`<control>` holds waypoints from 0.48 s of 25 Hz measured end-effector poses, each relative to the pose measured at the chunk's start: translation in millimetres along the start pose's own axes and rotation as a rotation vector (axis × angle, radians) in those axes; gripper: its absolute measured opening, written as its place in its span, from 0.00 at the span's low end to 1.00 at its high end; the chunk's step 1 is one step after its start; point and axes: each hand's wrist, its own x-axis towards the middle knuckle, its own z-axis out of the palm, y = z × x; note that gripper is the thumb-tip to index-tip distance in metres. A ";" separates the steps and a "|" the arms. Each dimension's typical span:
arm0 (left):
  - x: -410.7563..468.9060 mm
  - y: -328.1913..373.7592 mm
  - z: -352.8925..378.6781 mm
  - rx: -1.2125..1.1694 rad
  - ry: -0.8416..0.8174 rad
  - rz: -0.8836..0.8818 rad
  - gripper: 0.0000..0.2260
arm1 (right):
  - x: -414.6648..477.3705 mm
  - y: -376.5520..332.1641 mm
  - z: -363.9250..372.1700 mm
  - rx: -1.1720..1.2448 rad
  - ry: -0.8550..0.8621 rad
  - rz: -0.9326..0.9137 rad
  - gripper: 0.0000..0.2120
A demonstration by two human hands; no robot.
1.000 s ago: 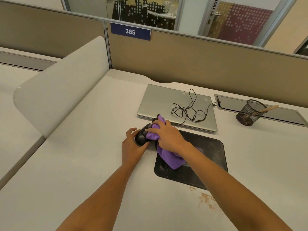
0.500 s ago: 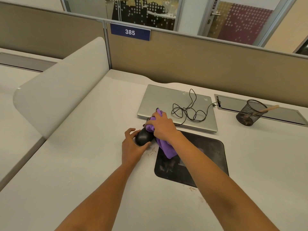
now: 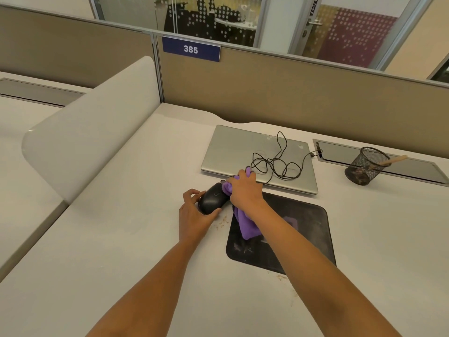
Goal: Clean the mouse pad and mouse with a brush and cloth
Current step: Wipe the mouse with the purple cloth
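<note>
**Mouse wiped w/ cloth, just off mouse pad's far-L corner**

L hand [image 3: 194, 215]: fingers curled round rear of black mouse [image 3: 212, 199], holding it on desk [image 3: 121, 239] just L of mouse pad [image 3: 303, 227], at its far corner. R hand [image 3: 245, 190]: fingers closed on bunched purple cloth [image 3: 245, 224], pressed to mouse's front end; cloth tail hung onto pad. Pad looked dusty, smears by its near-L edge; crumbs [image 3: 222, 223] on desk just L of pad. Beyond pad: shut laptop [image 3: 238, 149], mouse cable [image 3: 277, 159] looped on lid. Well R of pad: mesh cup [image 3: 366, 166] w/ wooden handle [image 3: 393, 159], prob. the brush. Risks (my est.): wiping toward cable end could tug cable across lid; trailing cloth tail could pick up pad dust & re-soil mouse; crumbs could get swept onto pad.
</note>
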 end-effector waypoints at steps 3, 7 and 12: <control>-0.3 -0.4 0.8 -0.004 0.003 0.004 0.31 | -14.7 6.4 5.7 0.056 0.008 0.001 0.22; -1.4 0.4 0.0 -0.026 0.000 0.015 0.30 | -30.4 -4.8 18.0 -0.049 0.088 -0.166 0.25; -1.1 1.1 -0.2 -0.013 -0.005 0.016 0.30 | -21.6 -0.5 12.8 -0.068 0.112 -0.152 0.25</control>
